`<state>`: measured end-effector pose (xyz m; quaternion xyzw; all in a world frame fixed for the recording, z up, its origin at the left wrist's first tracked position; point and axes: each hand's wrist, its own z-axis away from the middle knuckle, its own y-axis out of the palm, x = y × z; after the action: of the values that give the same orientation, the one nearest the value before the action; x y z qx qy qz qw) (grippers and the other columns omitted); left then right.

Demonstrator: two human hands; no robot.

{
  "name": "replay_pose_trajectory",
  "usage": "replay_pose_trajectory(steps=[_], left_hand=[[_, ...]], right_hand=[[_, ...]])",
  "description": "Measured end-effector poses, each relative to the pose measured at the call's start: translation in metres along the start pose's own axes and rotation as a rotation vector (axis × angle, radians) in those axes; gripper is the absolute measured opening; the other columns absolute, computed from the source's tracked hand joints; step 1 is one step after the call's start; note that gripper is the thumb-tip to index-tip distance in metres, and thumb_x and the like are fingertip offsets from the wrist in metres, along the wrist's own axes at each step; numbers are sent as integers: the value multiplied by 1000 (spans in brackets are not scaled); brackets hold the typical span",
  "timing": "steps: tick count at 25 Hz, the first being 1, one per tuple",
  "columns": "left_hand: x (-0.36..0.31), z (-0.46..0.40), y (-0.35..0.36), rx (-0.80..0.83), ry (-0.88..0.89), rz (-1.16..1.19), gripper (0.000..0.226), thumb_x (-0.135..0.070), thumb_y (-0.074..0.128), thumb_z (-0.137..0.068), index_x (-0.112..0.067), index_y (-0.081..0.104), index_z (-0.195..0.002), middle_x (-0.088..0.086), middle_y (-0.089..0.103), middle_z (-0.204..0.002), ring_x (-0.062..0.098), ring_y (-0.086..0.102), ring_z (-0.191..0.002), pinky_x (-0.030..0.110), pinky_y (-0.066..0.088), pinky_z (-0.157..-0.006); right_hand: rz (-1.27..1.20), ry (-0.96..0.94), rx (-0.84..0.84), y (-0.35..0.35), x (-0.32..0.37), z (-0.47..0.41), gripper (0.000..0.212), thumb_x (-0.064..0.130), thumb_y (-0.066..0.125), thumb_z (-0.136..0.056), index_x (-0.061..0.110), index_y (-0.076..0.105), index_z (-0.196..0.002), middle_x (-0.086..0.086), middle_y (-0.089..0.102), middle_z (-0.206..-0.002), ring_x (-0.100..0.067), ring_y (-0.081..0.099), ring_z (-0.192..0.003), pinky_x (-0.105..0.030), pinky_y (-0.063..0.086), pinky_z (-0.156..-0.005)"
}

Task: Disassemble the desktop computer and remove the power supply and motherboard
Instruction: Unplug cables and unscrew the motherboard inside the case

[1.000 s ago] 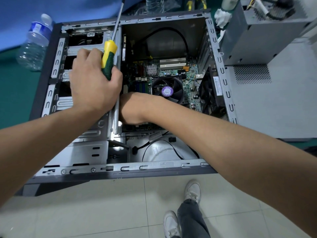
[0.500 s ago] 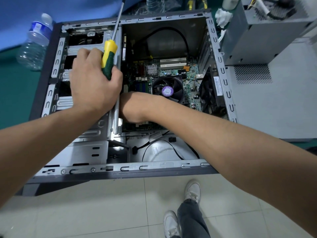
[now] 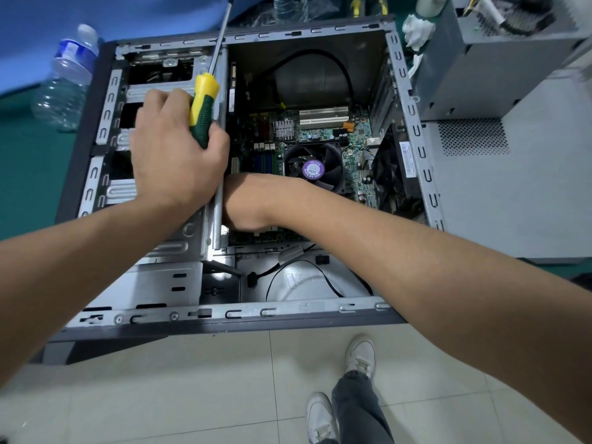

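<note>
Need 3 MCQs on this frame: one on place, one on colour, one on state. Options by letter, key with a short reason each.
1. Where does the water bottle lie?
A. left of the computer case
B. inside the case
C. on the floor tiles

2. What colours are on the handle of the screwdriver?
A. red and black
B. yellow and green
C. all blue

3. What state is the motherboard in?
A. out on the table
B. in the case with its CPU fan on it
C. held up by both hands

Key:
1 A: the bottle lies on the green surface beyond the case's left wall.
2 B: the handle is yellow at the shaft end and green in the left hand.
3 B: the board sits inside the case, and the right hand reaches down at its near edge.
</note>
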<state>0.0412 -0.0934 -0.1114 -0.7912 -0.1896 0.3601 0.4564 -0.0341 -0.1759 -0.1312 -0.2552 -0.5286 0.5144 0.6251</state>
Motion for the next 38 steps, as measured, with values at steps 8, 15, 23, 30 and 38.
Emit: replay_pose_trajectory(steps=[8,15,23,30,38], left_hand=[[-1,0,-1,6,-10,3,29,-39,43,-85,-10,41,-86,12,41,-98,23,36,-85,43,36,-78],[-1,0,-1,1,-6,10,29,-40,42,-85,-11,41,-86,15,44,-99,25,38,-86,43,36,-79],[0,0,0,1,-5,17,31,-41,42,-85,-10,42,-86,7,38,-96,23,37,-85,43,37,-78],[1,-1,0,1,-8,14,32,-41,41,-84,-9,43,-87,7,38,-96,22,36,-85,43,37,-78],[-1,0,-1,8,-10,9,29,-40,41,-85,-11,41,-86,6,37,-96,23,37,-85,43,37,-78]], right_hand=[[-41,23,31,-1,3,3,31,-2,47,-85,13,37,-60,-3,39,-63,-16,36,-54,-17,33,-45],[17,39,-19,-3,-6,4,12,2,45,-94,6,55,-89,-1,41,-79,-22,43,-70,-17,35,-54],[55,27,44,-4,-3,9,34,1,51,-83,15,34,-57,0,39,-59,-13,37,-49,-19,30,-40],[83,12,79,-4,-3,6,37,0,49,-86,14,33,-56,-1,38,-60,-14,37,-51,-25,33,-47],[188,26,186,-3,-2,8,27,10,48,-92,10,40,-66,2,38,-66,-19,44,-59,-25,33,-51]])
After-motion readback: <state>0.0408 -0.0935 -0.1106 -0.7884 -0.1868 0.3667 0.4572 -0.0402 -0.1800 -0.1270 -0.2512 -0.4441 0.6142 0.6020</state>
